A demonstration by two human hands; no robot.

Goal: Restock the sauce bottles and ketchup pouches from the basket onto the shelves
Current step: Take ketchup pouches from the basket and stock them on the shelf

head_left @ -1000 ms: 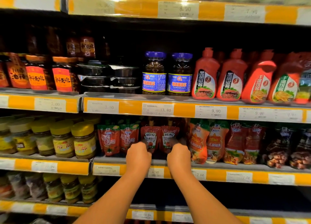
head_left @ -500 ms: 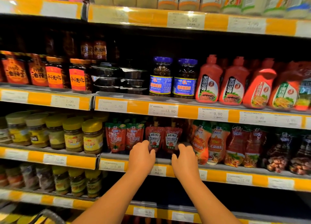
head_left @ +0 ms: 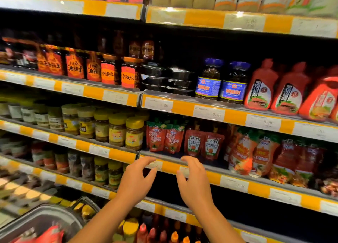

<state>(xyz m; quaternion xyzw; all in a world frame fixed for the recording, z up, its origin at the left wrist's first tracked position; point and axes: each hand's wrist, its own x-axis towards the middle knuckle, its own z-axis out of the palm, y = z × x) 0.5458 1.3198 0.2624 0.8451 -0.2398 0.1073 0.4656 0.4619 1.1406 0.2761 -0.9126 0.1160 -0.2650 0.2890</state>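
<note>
Two red Heinz ketchup pouches [head_left: 203, 144] stand side by side on the third shelf [head_left: 215, 177] from the top, right of two other red pouches [head_left: 164, 138]. My left hand [head_left: 136, 180] and my right hand [head_left: 194, 180] hover just in front of and below that shelf's edge, fingers loosely spread, holding nothing and clear of the pouches. A grey basket [head_left: 42, 222] with a red pouch [head_left: 49, 234] inside shows at the bottom left. Red sauce bottles [head_left: 279, 89] stand on the shelf above, at the right.
Yellow-lidded jars [head_left: 117, 129] fill the shelf left of the pouches. Orange and red pouches [head_left: 256, 153] stand to the right. Blue-lidded jars [head_left: 221, 80] and dark stacked tubs [head_left: 168, 78] sit above. Small bottles [head_left: 157, 231] line the lowest shelf.
Both hands have pulled back from the Heinz pouches and let go of them, fingers now spread. The view has swung left and down, bringing the basket into sight.
</note>
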